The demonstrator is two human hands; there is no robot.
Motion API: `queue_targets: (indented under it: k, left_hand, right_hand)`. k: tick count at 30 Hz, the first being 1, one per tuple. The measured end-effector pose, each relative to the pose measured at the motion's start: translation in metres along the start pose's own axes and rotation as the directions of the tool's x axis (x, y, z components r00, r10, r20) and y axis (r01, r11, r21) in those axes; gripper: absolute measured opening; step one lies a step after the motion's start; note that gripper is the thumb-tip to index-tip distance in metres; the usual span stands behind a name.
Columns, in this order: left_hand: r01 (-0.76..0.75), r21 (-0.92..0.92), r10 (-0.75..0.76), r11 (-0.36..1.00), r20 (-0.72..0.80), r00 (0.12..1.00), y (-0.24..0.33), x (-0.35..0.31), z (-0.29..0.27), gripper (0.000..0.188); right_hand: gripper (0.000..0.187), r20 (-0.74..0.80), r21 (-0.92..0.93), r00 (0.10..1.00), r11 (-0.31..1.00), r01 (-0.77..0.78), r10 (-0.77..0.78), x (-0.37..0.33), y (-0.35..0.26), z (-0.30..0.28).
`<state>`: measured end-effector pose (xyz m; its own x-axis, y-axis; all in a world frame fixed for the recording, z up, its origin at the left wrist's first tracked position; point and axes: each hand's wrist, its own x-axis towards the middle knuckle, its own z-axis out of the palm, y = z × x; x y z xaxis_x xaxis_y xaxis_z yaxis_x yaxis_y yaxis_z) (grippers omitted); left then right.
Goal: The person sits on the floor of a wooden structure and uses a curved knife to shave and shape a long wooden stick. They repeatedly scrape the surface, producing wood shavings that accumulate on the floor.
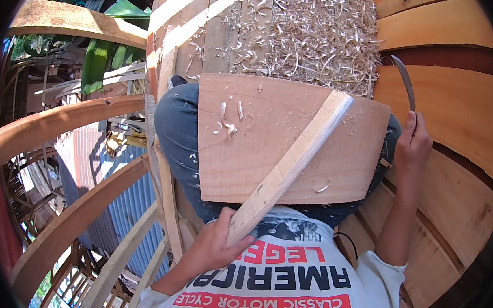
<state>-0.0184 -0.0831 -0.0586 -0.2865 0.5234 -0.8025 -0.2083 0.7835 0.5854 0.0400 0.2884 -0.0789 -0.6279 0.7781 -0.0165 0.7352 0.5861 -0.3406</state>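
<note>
My left hand (216,247) is closed round the near end of a squared wooden stick (292,163). The stick slants up to the right across a flat plywood board (241,153) that rests over my lap. Out to the right, apart from the stick, my right hand (414,141) is wrapped round the lower end of a knife with a curved dark blade (404,79). The blade points up and away from me; its handle is hidden in the fist. A few curled shavings (229,121) lie on the board's left side.
A thick spread of wood shavings (326,30) covers the plank floor (220,42) ahead. A wall of wooden boards (447,106) stands close on the right. On the left runs a railing of wooden bars (75,123), with corrugated sheets (132,203) and green leaves (94,67) beyond it.
</note>
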Motion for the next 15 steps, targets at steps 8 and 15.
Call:
queue_targets:
  k: [8,15]
  left_hand:
    - [0.028,0.37,0.058,0.928,-0.221,0.974,0.007,-0.005,-0.001,0.067]
    - [0.018,0.397,0.092,0.918,-0.257,0.962,0.01,-0.002,0.001,0.066]
  right_hand:
    - [0.018,0.257,0.199,0.94,0.964,0.174,-0.223,-0.093,-0.037,-0.009]
    - [0.017,0.381,0.183,0.816,0.9,0.395,-0.435,-0.115,-0.04,-0.001]
